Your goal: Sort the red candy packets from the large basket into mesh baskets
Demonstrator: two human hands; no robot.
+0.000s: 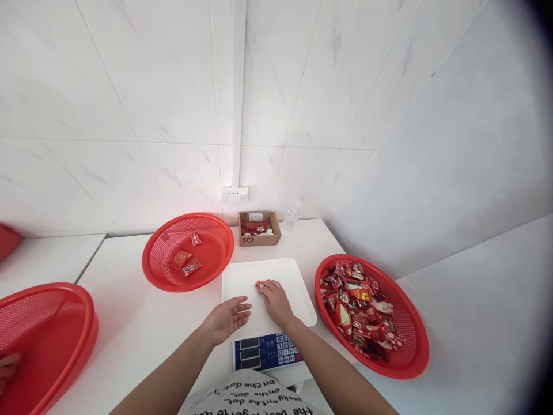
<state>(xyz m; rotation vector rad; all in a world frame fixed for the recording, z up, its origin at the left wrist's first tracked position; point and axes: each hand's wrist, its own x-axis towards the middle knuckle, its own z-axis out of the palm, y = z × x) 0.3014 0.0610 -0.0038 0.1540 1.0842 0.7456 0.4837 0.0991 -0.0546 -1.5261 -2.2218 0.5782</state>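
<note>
My right hand (276, 302) is closed on a small red packet (261, 284) over the white tray (298, 282) of a digital scale. Most of that packet is hidden under the fingers. To its left, my left hand (227, 319) hovers above the tray's near left edge, fingers apart and palm turned inward, with nothing in it. Below the tray shows the scale's blue keypad panel (270, 351). A red basket (412, 323) on the right holds a heap of red snack packets (363, 297).
Back left stands another red basket (151, 274) with a few packets (192, 266). A cardboard box (259, 237) with red packets and a clear bottle (292, 216) are near the wall. At far left, another person's hand (7, 369) is inside a red basket (82, 323).
</note>
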